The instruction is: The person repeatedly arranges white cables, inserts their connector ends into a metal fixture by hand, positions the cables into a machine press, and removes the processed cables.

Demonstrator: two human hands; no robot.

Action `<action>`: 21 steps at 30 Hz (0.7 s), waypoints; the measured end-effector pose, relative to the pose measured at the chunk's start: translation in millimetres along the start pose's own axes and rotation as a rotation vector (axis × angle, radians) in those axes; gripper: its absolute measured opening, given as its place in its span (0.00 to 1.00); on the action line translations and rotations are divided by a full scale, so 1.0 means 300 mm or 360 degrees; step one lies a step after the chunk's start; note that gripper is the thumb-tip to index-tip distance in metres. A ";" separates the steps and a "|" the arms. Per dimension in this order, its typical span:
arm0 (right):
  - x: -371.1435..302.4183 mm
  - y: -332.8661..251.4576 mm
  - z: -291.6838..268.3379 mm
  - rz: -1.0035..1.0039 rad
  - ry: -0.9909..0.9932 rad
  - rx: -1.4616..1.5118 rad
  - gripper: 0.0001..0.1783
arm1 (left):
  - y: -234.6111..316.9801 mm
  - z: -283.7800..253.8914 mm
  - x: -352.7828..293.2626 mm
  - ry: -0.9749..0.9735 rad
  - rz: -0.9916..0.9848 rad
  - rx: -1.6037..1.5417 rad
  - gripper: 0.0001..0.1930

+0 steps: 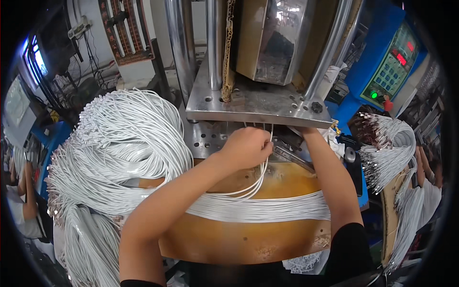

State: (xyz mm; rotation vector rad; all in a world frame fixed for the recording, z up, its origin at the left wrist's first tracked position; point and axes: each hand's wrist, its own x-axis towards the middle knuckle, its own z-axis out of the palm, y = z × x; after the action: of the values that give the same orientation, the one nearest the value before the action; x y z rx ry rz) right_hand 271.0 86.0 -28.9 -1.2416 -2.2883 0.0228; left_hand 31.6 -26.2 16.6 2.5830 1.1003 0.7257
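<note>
Left hand (246,147) curled, grip pinching white cables (260,179); right hand's grip hidden under press plate (253,103)

At the far right we see a blue control panel (393,64) with a lit keypad and a green button. At the far left stands a blue machine frame (50,143), with a glowing screen (36,57) above it. A dark slatted rack (125,29) leans against the rear wall. Another person (23,201) sits at the left edge; a second person's arm (427,168) enters from the right.
</note>
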 end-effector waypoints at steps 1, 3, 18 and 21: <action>0.006 0.009 0.011 -0.0021 -0.0031 -0.0096 0.20 | 0.004 -0.023 -0.006 -0.0033 -0.0105 -0.0056 0.10; 0.018 0.019 0.016 -0.0075 -0.0088 -0.0291 0.20 | -0.006 -0.042 -0.017 -0.0066 -0.0209 -0.0108 0.10; -0.014 -0.249 0.019 -0.0068 -0.0152 0.0309 0.21 | -0.172 0.013 -0.006 0.0284 -0.0328 0.0518 0.18; 0.000 -0.260 0.006 -0.0218 -0.0121 0.0165 0.21 | -0.166 0.017 -0.022 0.0359 -0.0030 0.0870 0.18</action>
State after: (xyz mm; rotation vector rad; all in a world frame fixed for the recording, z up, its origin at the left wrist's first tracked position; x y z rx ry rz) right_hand 209.8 41.5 -10.3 -1.0462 -2.4000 0.1398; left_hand 0.2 3.1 -9.9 2.9777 1.5774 0.8203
